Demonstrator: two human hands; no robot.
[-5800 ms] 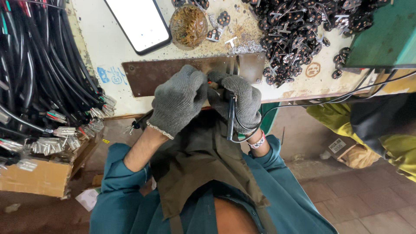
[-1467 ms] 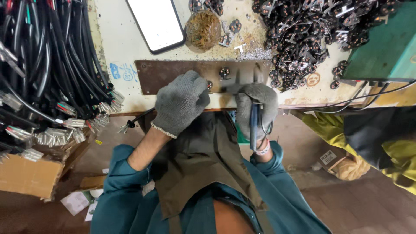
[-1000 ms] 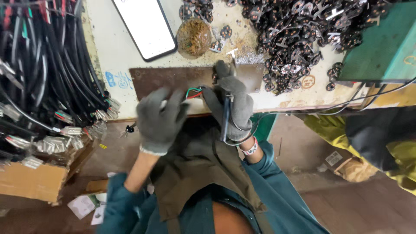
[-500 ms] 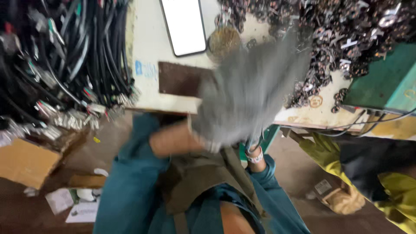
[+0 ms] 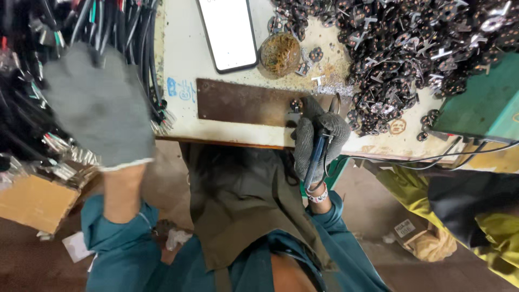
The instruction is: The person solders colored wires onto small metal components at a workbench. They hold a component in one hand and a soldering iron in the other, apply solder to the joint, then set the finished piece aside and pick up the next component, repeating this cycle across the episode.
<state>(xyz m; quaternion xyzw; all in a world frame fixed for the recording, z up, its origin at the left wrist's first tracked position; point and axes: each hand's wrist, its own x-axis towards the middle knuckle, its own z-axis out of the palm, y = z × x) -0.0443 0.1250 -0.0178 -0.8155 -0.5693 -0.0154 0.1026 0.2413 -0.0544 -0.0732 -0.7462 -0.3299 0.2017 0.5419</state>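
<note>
My right hand (image 5: 319, 135), in a grey glove, grips a blue-handled soldering iron (image 5: 316, 157) at the right end of a rusty brown metal plate (image 5: 240, 103) near the bench's front edge. Its fingertips rest by a small metal part (image 5: 294, 108) on that plate. My left hand (image 5: 100, 105), also gloved, is raised out to the left with fingers spread, in front of a hanging bundle of black cables (image 5: 32, 81) with exposed wire ends. It holds nothing that I can see.
A phone (image 5: 227, 32) with a white screen lies on the bench beside a brown round sponge pad (image 5: 280, 53). A big heap of small dark metal parts (image 5: 411, 48) covers the right. A green box (image 5: 486, 103) stands far right, a cardboard box (image 5: 35, 203) lower left.
My left hand left the plate and swung out left to the cable bundle. My right hand stayed at the plate's right end with the iron. The view shifted.
</note>
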